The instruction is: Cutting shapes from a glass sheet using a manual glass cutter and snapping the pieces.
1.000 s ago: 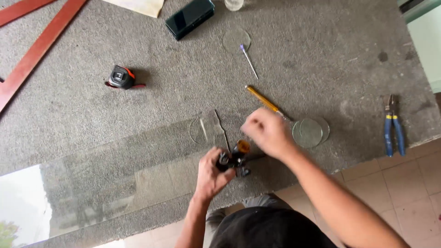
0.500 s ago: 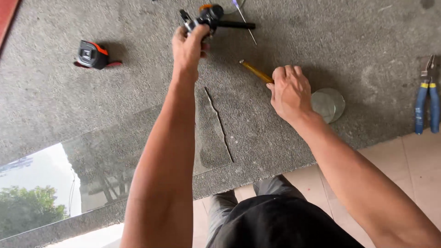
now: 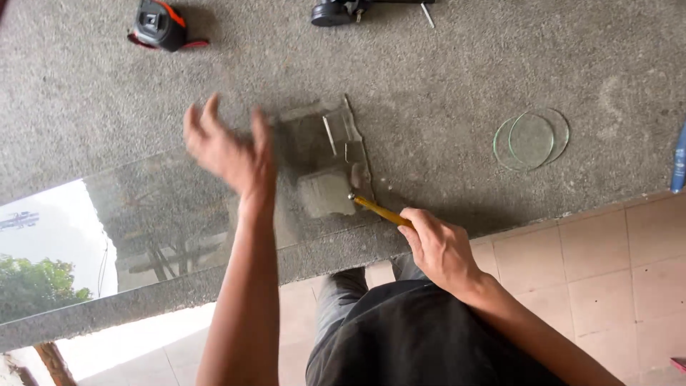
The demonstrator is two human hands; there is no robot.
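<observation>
The left hand [image 3: 227, 151] was up over the table [image 3: 443, 78] with its fingers spread open, holding nothing, and it looked blurry. Its arm came up from the bottom of the picture. The right hand [image 3: 439, 246] was closed around a thin yellow tool [image 3: 379, 211] and held it slanted, with the metal tip touching a small piece of glass [image 3: 325, 193]. That small piece lay on the grey stone table near its front edge, just beside the open left hand. A big sheet of glass [image 3: 136, 229] lay flat to the left and showed trees and sky in it. Two round glass discs [image 3: 532, 139] lay to the right, one partly over the other, well apart from both hands. One black and orange tape measure [image 3: 161, 25] sat at the far left of the table. One black tool [image 3: 343, 11] lay at the far edge. One blue handle [image 3: 679, 168] poked in at the right edge. Nothing stood between the hands and the small glass piece.
</observation>
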